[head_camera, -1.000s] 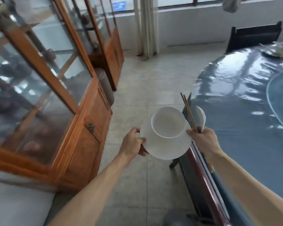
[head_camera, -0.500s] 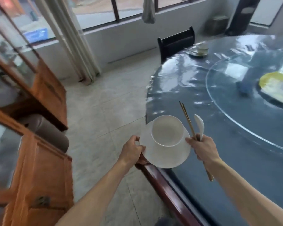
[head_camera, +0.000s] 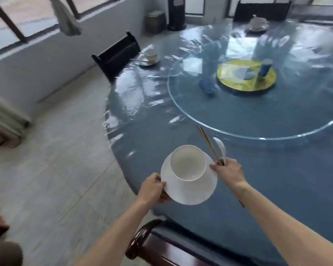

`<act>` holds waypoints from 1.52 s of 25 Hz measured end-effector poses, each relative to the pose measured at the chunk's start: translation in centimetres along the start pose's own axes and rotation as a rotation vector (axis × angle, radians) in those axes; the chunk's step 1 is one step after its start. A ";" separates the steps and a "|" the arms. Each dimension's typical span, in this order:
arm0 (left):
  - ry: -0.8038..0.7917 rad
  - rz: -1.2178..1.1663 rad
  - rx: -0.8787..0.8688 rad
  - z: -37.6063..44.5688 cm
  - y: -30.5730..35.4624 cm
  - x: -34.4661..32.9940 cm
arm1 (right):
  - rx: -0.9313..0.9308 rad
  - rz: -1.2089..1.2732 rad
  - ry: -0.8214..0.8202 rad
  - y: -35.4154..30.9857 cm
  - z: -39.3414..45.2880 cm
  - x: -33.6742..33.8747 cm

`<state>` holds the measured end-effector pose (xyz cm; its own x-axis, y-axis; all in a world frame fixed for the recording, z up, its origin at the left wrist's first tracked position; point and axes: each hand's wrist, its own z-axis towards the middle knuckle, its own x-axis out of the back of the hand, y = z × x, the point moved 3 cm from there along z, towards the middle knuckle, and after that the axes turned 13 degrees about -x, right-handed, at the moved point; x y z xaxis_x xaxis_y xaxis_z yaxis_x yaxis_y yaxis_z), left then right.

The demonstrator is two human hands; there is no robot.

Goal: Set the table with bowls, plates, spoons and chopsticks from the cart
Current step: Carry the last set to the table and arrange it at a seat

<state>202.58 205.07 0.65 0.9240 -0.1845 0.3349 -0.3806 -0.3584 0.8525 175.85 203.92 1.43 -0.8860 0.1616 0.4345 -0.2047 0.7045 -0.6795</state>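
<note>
A white plate [head_camera: 192, 191] with a white bowl [head_camera: 187, 163] standing on it hangs above the near left edge of the round blue table [head_camera: 152, 116]. My left hand [head_camera: 152, 191] grips the plate's left rim. My right hand [head_camera: 229, 172] steadies the plate's right rim with a fingertip while it holds a pair of wooden chopsticks [head_camera: 208, 143] and a white spoon [head_camera: 220, 147], both pointing up and away. Two place settings stand on the table: one [head_camera: 149, 58] at the far left, another [head_camera: 258, 24] at the far side.
A glass turntable [head_camera: 200, 112] covers the table's middle, carrying a yellow disc [head_camera: 231, 77], a blue can [head_camera: 264, 68] and a blue object [head_camera: 207, 87]. Dark chairs stand at the far left [head_camera: 116, 54] and far side [head_camera: 261, 9]. A dark red chair back [head_camera: 142, 239] is below my arms.
My view has swung right from the wooden cabinet onto the table. The plate, bowl, chopsticks and spoon have come over the table's edge, still held the same way.
</note>
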 end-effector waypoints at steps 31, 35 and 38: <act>-0.440 0.574 -0.149 11.1 -3.2 -9.0 | -0.362 -0.059 0.359 12.0 5.2 0.1; -0.457 0.652 -0.179 11.0 -3.0 -9.1 | -0.358 -0.022 0.338 12.0 4.9 0.2; -0.476 0.707 -0.191 10.8 -2.6 -9.1 | -0.358 0.030 0.356 12.3 3.8 0.7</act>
<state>194.75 197.74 -8.93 0.3438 -0.6837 0.6437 -0.8065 0.1361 0.5753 171.15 210.11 -8.89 -0.6798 0.3671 0.6349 0.0295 0.8787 -0.4765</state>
